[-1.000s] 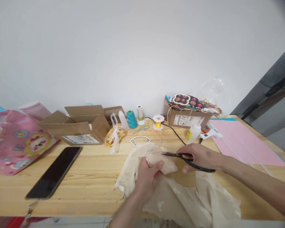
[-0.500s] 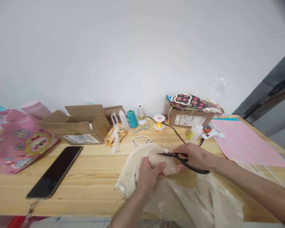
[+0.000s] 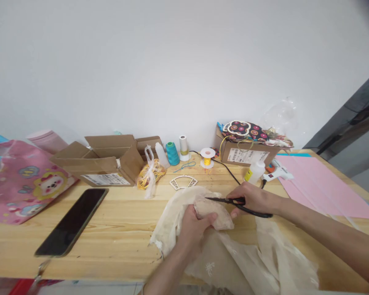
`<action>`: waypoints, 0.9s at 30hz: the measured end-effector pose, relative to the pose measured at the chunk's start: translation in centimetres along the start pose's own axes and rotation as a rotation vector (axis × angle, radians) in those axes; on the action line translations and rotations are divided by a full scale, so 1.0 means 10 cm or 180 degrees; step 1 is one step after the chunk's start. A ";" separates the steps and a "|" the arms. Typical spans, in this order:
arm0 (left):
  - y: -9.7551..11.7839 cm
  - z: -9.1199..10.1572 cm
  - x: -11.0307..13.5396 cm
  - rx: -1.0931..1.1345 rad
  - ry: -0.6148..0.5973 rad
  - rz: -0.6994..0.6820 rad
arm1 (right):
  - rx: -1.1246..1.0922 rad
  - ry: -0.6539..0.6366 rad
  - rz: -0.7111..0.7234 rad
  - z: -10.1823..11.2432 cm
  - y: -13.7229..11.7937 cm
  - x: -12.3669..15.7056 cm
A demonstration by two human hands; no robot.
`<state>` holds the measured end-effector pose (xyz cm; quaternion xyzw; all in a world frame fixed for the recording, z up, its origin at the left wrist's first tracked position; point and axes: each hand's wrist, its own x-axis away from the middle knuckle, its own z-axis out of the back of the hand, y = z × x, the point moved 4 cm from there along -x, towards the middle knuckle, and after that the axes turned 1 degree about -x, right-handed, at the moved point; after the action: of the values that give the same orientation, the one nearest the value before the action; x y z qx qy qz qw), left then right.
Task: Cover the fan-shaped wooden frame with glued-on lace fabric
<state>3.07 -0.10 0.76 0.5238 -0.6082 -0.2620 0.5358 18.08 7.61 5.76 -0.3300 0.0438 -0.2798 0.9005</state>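
A cream embroidered cloth (image 3: 233,254) lies crumpled on the wooden table (image 3: 117,229) and hangs over its front edge. My left hand (image 3: 192,227) is closed on a bunched fold of that cloth near the middle. My right hand (image 3: 253,198) grips black scissors (image 3: 233,203) by the handles. The blades point left and meet the top of the fold just above my left hand.
A dark phone (image 3: 72,221) lies at the left front. Behind are a pink printed bag (image 3: 21,180), open cardboard boxes (image 3: 104,162), thread spools (image 3: 172,153), a wooden fan-shaped cutout (image 3: 183,181), a glue bottle (image 3: 253,171), a glue gun (image 3: 278,172) and pink paper (image 3: 320,184).
My right hand with the scissors has slid left and slightly away, bringing the blades onto the fold. My left hand has kept its hold on the cloth.
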 end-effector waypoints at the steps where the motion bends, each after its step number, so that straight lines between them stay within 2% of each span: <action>1: 0.00 0.01 0.00 -0.0021 0.0019 0.0007 | -0.0116 -0.0099 -0.0075 0.01 -0.01 0.01; 6: 0.00 0.04 -0.03 -0.0298 0.0065 -0.0149 | -0.0360 -0.0471 -0.0327 0.05 -0.06 0.06; 10: 0.00 0.04 -0.04 -0.0556 0.0036 -0.0266 | -0.0055 -0.0431 -0.0363 0.11 -0.13 0.04; 16: -0.03 0.05 -0.06 -0.0722 -0.0040 -0.0298 | 0.0089 -0.0348 -0.0156 0.11 -0.16 -0.05; 27: 0.03 0.04 -0.04 -0.0816 -0.0282 -0.0168 | 0.0052 -0.0338 0.0180 0.06 -0.03 -0.15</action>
<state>2.57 0.27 0.78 0.4548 -0.5788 -0.3745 0.5638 16.81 8.56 6.24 -0.3357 0.0030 -0.2368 0.9117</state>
